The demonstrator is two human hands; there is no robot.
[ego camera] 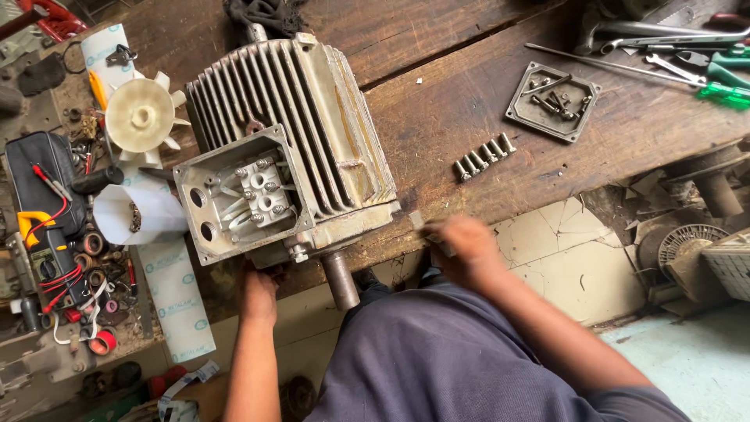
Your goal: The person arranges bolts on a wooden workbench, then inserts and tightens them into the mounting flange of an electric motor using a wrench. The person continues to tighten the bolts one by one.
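Observation:
A finned grey electric motor (312, 133) lies on a worn wooden workbench (484, 101), its open terminal box (242, 195) facing up and its bare shaft (341, 280) sticking out toward me. My left hand (259, 293) grips the motor's lower front edge under the terminal box. To the right of the motor, at the bench's edge, my right hand (461, 246) is blurred and closed on a small metal tool (422, 223) whose tip touches the motor's front flange.
Several bolts (484, 156) lie in a row right of the motor. A square cover plate (552, 101) holds more screws. Wrenches and green-handled screwdrivers (703, 70) lie at the back right. A cream plastic fan (142, 117) and a multimeter (51, 234) sit at left.

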